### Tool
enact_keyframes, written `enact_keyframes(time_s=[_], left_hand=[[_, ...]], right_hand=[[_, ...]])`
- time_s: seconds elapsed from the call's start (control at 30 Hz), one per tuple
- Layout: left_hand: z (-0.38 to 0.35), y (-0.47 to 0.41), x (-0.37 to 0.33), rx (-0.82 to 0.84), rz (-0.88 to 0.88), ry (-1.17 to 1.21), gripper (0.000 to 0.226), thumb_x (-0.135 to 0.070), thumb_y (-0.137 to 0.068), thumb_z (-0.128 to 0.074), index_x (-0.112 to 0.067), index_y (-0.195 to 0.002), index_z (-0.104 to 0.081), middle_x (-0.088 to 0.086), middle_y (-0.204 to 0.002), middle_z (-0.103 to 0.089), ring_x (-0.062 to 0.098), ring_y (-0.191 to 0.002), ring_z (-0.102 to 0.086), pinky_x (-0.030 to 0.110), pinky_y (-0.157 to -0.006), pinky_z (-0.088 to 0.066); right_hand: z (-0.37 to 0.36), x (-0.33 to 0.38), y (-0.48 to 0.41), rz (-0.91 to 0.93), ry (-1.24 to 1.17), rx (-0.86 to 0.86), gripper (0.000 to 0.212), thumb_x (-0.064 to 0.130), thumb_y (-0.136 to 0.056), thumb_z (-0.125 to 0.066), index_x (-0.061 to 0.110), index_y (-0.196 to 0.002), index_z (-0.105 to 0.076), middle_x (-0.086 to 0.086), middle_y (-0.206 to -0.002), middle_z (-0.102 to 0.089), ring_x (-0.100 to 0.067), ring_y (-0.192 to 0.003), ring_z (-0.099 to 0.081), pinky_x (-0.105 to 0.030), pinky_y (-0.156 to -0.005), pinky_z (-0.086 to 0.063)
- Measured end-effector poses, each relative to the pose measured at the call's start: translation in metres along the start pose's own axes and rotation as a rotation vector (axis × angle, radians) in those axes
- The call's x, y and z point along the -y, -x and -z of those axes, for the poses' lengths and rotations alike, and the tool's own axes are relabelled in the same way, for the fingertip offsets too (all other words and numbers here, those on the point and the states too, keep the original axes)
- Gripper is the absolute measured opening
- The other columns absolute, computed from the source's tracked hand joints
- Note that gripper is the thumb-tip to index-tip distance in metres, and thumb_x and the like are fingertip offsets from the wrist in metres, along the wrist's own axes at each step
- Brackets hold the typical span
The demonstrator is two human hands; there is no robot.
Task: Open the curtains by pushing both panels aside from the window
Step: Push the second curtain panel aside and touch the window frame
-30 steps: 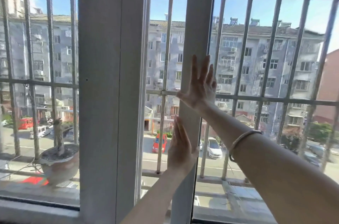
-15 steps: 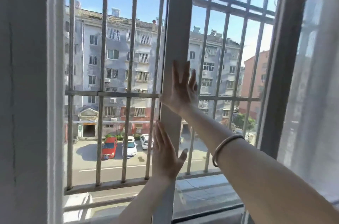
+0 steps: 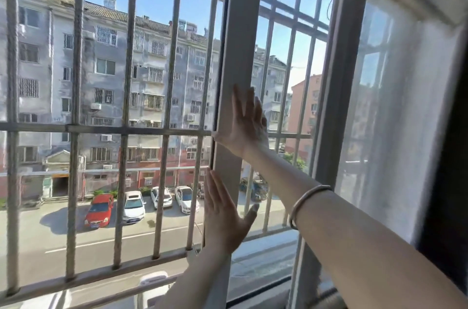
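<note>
My right hand (image 3: 247, 123) lies flat, fingers spread, on the grey upright of the sliding window sash (image 3: 235, 42). Lower on the same upright, my left hand (image 3: 225, 212) presses with an open palm and its thumb out to the right. Neither hand holds anything. A silver bangle (image 3: 304, 203) sits on my right wrist. A sheer white curtain panel (image 3: 395, 118) hangs at the right behind another grey window upright (image 3: 339, 80), apart from both hands. No other curtain panel is in view.
Outside the glass, a grid of metal security bars (image 3: 126, 128) spans the window. A dark strip (image 3: 445, 194) runs down the far right edge. Beyond are grey apartment blocks and parked cars (image 3: 100, 210) on a street below.
The sash upright and both hands on it have moved right. The view has swung right: the wide left frame has left the picture and the sheer curtain has come in.
</note>
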State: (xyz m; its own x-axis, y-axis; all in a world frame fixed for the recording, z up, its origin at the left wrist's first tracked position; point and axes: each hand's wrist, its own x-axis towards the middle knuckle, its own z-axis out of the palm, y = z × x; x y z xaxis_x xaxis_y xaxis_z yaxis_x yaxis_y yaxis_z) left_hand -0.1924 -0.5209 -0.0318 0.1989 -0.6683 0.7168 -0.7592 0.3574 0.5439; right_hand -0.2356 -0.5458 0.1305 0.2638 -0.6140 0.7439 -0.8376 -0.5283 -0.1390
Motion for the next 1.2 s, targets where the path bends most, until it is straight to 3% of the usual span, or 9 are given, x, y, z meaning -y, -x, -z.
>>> enact_keyframes(time_s=[0.17, 0.33, 0.57, 0.7, 0.87, 1.0, 1.2], left_hand=[[-0.020, -0.006, -0.013, 0.039, -0.019, 0.031, 0.113, -0.057, -0.077, -0.056, -0.013, -0.126, 0.036, 0.001, -0.136, 0.039, 0.019, -0.130, 0.033, 0.030, -0.112, 0.009], [-0.039, -0.013, -0.024, 0.108, -0.031, 0.050, 0.114, -0.063, -0.076, -0.051, -0.013, -0.123, 0.040, -0.001, -0.131, 0.047, 0.019, -0.127, 0.039, 0.026, -0.107, 0.019], [-0.070, -0.024, -0.035, 0.246, -0.068, 0.135, 0.113, -0.092, -0.050, -0.005, -0.019, -0.120, 0.046, -0.002, -0.131, 0.051, 0.018, -0.127, 0.043, 0.035, -0.114, 0.012], [-0.087, -0.032, -0.041, 0.305, -0.099, 0.154, 0.113, -0.089, -0.054, -0.011, -0.017, -0.122, 0.043, -0.001, -0.132, 0.049, 0.020, -0.128, 0.041, 0.036, -0.114, 0.013], [-0.107, -0.037, -0.048, 0.348, -0.128, 0.153, 0.110, -0.075, -0.073, -0.038, -0.021, -0.118, 0.047, 0.000, -0.131, 0.052, 0.018, -0.122, 0.049, 0.033, -0.110, 0.020], [-0.119, -0.042, -0.053, 0.358, -0.143, 0.185, 0.109, -0.088, -0.059, -0.017, -0.023, -0.115, 0.052, -0.003, -0.127, 0.057, 0.014, -0.122, 0.050, 0.031, -0.109, 0.022], [-0.132, -0.048, -0.056, 0.385, -0.190, 0.250, 0.108, -0.091, -0.053, -0.008, -0.025, -0.117, 0.047, -0.004, -0.128, 0.054, 0.010, -0.119, 0.051, 0.021, -0.098, 0.033]], right_hand=[[0.006, -0.025, -0.002, -0.050, 0.085, 0.019, 0.109, 0.056, -0.074, -0.060, 0.037, -0.135, 0.029, -0.005, -0.151, 0.028, -0.027, -0.140, 0.018, -0.038, -0.111, 0.004], [0.012, -0.048, -0.003, -0.053, 0.233, -0.023, 0.106, 0.058, -0.076, -0.056, 0.032, -0.139, 0.024, -0.005, -0.153, 0.022, -0.029, -0.140, 0.020, -0.042, -0.112, 0.007], [0.028, -0.077, -0.010, -0.045, 0.410, 0.015, 0.109, 0.054, -0.076, -0.059, 0.028, -0.139, 0.026, -0.007, -0.152, 0.027, -0.028, -0.139, 0.025, -0.041, -0.110, 0.011], [0.030, -0.089, -0.009, -0.002, 0.495, 0.003, 0.102, 0.048, -0.080, -0.058, 0.030, -0.140, 0.023, -0.004, -0.152, 0.027, -0.027, -0.139, 0.024, -0.043, -0.112, 0.011], [0.034, -0.109, -0.014, 0.045, 0.680, 0.054, 0.091, 0.052, -0.083, -0.051, 0.029, -0.143, 0.013, 0.005, -0.153, 0.023, -0.025, -0.140, 0.023, -0.048, -0.113, 0.009], [0.039, -0.125, -0.021, 0.064, 0.825, 0.063, 0.089, 0.061, -0.082, -0.042, 0.027, -0.143, 0.014, 0.005, -0.154, 0.020, -0.021, -0.140, 0.022, -0.048, -0.110, 0.014], [0.041, -0.139, -0.025, 0.083, 0.994, 0.077, 0.086, 0.065, -0.084, -0.033, 0.022, -0.144, 0.012, -0.002, -0.154, 0.017, -0.019, -0.142, 0.016, -0.045, -0.112, 0.014]])
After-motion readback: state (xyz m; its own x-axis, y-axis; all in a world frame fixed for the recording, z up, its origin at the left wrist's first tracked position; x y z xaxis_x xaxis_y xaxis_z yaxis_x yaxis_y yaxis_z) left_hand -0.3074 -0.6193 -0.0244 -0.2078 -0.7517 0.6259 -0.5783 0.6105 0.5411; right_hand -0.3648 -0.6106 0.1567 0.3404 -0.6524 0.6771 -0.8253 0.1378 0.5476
